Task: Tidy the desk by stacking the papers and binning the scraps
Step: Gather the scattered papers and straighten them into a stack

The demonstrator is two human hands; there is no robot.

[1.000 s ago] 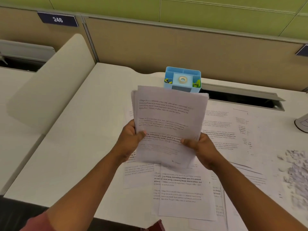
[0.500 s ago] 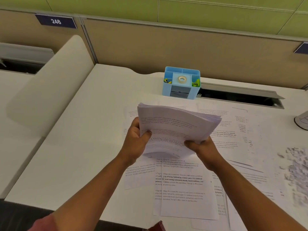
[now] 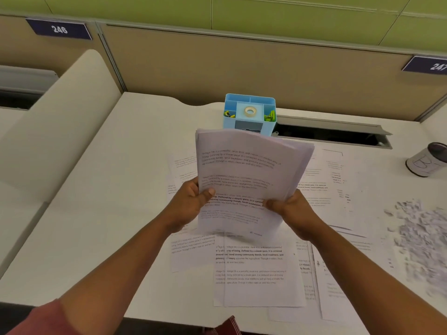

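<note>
- Room: tan partition (image 3: 242, 68) behind desk, green wall above; plates "246" (image 3: 59, 29) at L and a partly cut-off one at R.
- Desk (image 3: 101, 189): white, cable slot (image 3: 331, 136) open at rear R; cream divider (image 3: 60, 122) on L edge.
- Loose sheets (image 3: 261, 269) of printed text spread flat over desk centre + R, overlapping.
- Scraps (image 3: 420, 238): shredded bits heaped at R edge, blurred.
- Stack (image 3: 246, 175) of sheets held up above the loose sheets, tilted, top edge fanned and bowed.
- Organiser (image 3: 249, 112): blue, at rear just behind stack; tape roll in middle slot, yellow-green clips at sides.
- Can (image 3: 427, 160): small, marked in pen, far R, near slot end.
- L hand (image 3: 191, 206): thumb on stack front at L edge, fingers curled behind – clamped on stack.
- R hand (image 3: 292, 211): thumb pressed on stack front lower R, fingers behind, hidden – gripping stack.
</note>
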